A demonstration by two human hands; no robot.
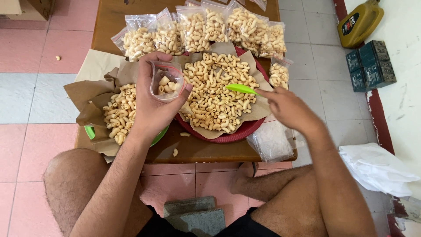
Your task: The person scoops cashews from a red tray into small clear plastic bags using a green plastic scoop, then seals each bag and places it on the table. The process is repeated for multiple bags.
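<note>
My left hand point(151, 103) holds a small clear plastic bag point(165, 80) open, with a few pale curled snack pieces inside. My right hand point(287, 107) grips a light green spoon point(240, 88), its tip over the heap of snack pieces point(217, 94). That heap lies on brown paper in a red round tray point(232, 137). A second heap point(119, 113) rests on brown paper over a green plate point(90, 131), just left of my left hand.
Several filled clear bags point(206, 30) stand in a row at the far side of the low wooden table point(197, 151). Empty clear bags point(272, 142) lie at the table's right corner. A yellow jug point(359, 24), dark boxes point(370, 65) and white cloth point(377, 169) sit on the floor at right.
</note>
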